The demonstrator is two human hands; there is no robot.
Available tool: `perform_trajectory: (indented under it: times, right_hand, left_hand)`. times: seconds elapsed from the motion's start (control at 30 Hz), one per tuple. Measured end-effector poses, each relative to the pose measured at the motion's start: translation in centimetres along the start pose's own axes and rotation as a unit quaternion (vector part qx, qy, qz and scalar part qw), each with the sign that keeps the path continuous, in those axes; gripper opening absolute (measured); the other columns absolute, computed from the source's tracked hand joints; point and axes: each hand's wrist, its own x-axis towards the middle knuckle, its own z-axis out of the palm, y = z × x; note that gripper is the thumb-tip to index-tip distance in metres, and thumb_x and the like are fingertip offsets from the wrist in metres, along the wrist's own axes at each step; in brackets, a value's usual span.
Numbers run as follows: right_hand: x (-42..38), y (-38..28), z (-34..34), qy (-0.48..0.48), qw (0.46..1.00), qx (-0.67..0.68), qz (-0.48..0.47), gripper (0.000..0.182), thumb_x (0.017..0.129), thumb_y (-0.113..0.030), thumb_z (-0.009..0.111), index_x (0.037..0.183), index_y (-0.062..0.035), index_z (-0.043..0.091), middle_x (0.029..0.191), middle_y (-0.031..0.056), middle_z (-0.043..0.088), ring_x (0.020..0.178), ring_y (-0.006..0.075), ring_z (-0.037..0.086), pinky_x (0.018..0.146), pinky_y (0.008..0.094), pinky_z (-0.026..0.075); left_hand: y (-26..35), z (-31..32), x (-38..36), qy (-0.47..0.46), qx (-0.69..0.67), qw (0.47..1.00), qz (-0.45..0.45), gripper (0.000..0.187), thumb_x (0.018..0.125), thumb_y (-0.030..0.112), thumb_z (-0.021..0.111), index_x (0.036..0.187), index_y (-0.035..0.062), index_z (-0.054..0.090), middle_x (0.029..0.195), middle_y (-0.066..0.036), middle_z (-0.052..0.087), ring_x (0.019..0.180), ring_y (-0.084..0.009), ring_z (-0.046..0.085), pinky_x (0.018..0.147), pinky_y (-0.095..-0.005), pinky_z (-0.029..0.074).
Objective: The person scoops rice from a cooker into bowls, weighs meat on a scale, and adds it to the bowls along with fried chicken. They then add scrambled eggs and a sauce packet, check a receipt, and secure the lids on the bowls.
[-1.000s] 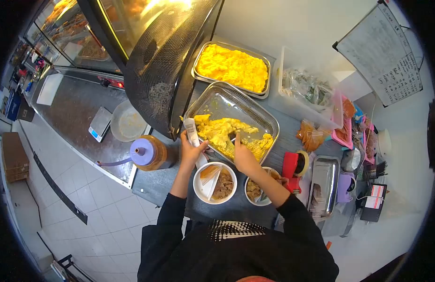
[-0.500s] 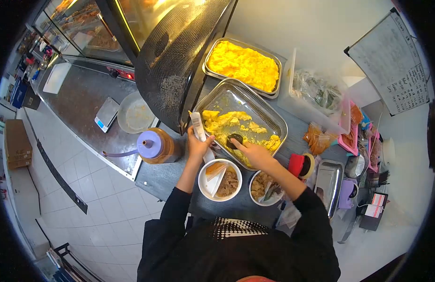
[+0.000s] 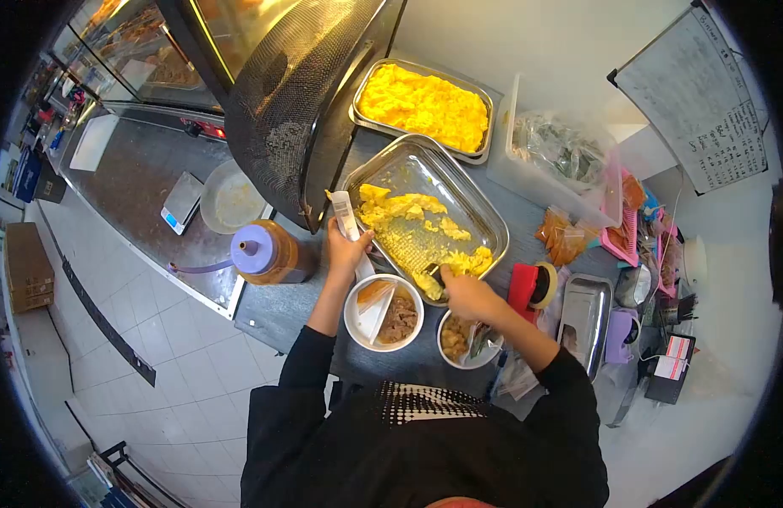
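Note:
A metal tray (image 3: 493, 222) holds yellow mash, some of it pressed into a ridged layer. My right hand (image 3: 466, 296) is closed round a dark utensil at the tray's lower right edge, its tip by the mash. My left hand (image 3: 347, 247), at the tray's left corner, grips a white labelled strip (image 3: 344, 215) that stands upright. Below the tray is a white bowl (image 3: 349, 315) with brown meat, an orange piece and a white divider. A second bowl (image 3: 466, 366) with chunky food and a plastic packet lies partly under my right forearm.
A fuller tray of yellow mash (image 3: 423, 106) sits behind. To the left are a purple-lidded bottle (image 3: 264, 254), a scale (image 3: 182, 203) and a round lid (image 3: 231, 198). On the right are a plastic bin (image 3: 561, 182), red tape dispenser (image 3: 522, 289) and empty metal tray (image 3: 585, 317).
My right hand has moved down and slightly right with the utensil, from the middle of the mash to the tray's lower edge. The mash there now looks flatter and ridged. The view has shifted slightly.

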Motion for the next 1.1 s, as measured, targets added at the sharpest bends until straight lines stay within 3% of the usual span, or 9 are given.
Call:
perform_trajectory:
  times: [0.17,0.23,0.27,0.37,0.5,0.53,0.63,0.9,1.1]
  right_hand:
    - [4.4,1.9,3.3,0.003,0.979,0.199,-0.039,0.038,0.082,-0.010,0.041,0.119,-0.0052,0.033,0.068,0.0150,0.054,0.057,0.0249,0.054,0.049,0.0339,0.042]
    - [7.4,3.2,3.8,-0.057,0.922,0.382,-0.011,0.034,0.085,-0.009,0.038,0.119,-0.0088,0.034,0.062,0.0077,0.050,0.046,0.0160,0.047,0.040,0.0269,0.038]
    - [5.3,1.1,0.0,-0.140,0.827,0.543,0.036,0.032,0.086,-0.009,0.038,0.118,-0.0129,0.034,0.058,-0.0001,0.042,0.040,0.0067,0.035,0.034,0.0197,0.028]
    - [7.5,0.0,-0.9,-0.048,0.816,0.575,0.037,0.035,0.087,-0.011,0.037,0.121,-0.0147,0.030,0.057,0.0001,0.042,0.038,0.0065,0.032,0.033,0.0192,0.026]
    - [11.1,-1.8,2.2,0.288,0.954,0.071,-0.045,0.059,0.080,-0.003,0.039,0.131,-0.0096,0.012,0.064,0.0134,0.050,0.048,0.0252,0.054,0.040,0.0354,0.042]
    - [10.6,-2.5,2.0,0.261,0.963,-0.008,-0.072,0.070,0.073,-0.001,0.043,0.133,-0.0075,0.007,0.072,0.0192,0.052,0.061,0.0330,0.058,0.051,0.0415,0.046]
    - [10.0,-4.1,1.6,0.206,0.967,-0.123,-0.085,0.074,0.071,-0.004,0.045,0.134,-0.0095,0.007,0.075,0.0183,0.052,0.062,0.0309,0.057,0.052,0.0385,0.047]
    - [7.1,-0.9,1.0,0.160,0.964,-0.092,-0.193,0.068,0.075,-0.007,0.045,0.133,-0.0106,0.011,0.073,0.0163,0.056,0.059,0.0308,0.057,0.053,0.0389,0.047]
    - [5.3,1.3,0.9,0.045,0.963,0.178,-0.198,0.063,0.081,-0.008,0.046,0.132,-0.0075,0.009,0.100,0.0281,0.050,0.088,0.0372,0.053,0.074,0.0388,0.044]
  left_hand:
    - [-0.1,0.3,0.3,0.001,0.007,1.000,0.009,0.039,0.063,-0.006,0.064,0.090,0.0031,0.038,0.066,-0.004,0.049,0.045,-0.0130,0.050,0.040,-0.0242,0.042]
    - [0.2,0.4,0.1,-0.009,-0.014,1.000,0.008,0.036,0.064,-0.005,0.064,0.088,0.0026,0.039,0.064,-0.004,0.048,0.044,-0.0126,0.049,0.039,-0.0242,0.042]
    - [0.0,0.3,0.2,-0.016,-0.012,1.000,0.003,0.035,0.064,-0.005,0.064,0.088,0.0023,0.039,0.063,-0.004,0.048,0.044,-0.0125,0.049,0.039,-0.0242,0.042]
    - [-0.9,0.0,0.8,-0.021,0.019,1.000,-0.008,0.033,0.065,-0.003,0.065,0.088,0.0009,0.041,0.063,-0.004,0.050,0.044,-0.0119,0.049,0.040,-0.0245,0.042]
    - [-0.3,0.0,0.3,-0.032,-0.024,0.999,0.013,0.031,0.067,-0.003,0.064,0.088,0.0028,0.042,0.063,-0.003,0.050,0.045,-0.0108,0.049,0.039,-0.0229,0.041]
    - [-0.4,-0.1,0.3,-0.040,-0.031,0.999,0.016,0.031,0.067,-0.004,0.063,0.088,0.0033,0.042,0.063,-0.003,0.050,0.045,-0.0105,0.049,0.039,-0.0225,0.041]
    - [-0.9,-0.2,0.5,-0.051,-0.031,0.998,0.032,0.030,0.068,-0.004,0.063,0.088,0.0045,0.042,0.064,-0.003,0.050,0.045,-0.0099,0.049,0.039,-0.0217,0.041]
    - [-0.4,0.5,-0.1,0.012,-0.052,0.999,0.009,0.035,0.065,-0.006,0.064,0.090,0.0026,0.042,0.065,-0.003,0.048,0.045,-0.0107,0.048,0.040,-0.0223,0.040]
    - [-0.9,0.5,0.1,0.006,-0.065,0.998,0.026,0.031,0.066,-0.006,0.063,0.089,0.0017,0.043,0.065,-0.003,0.048,0.046,-0.0110,0.048,0.040,-0.0227,0.040]
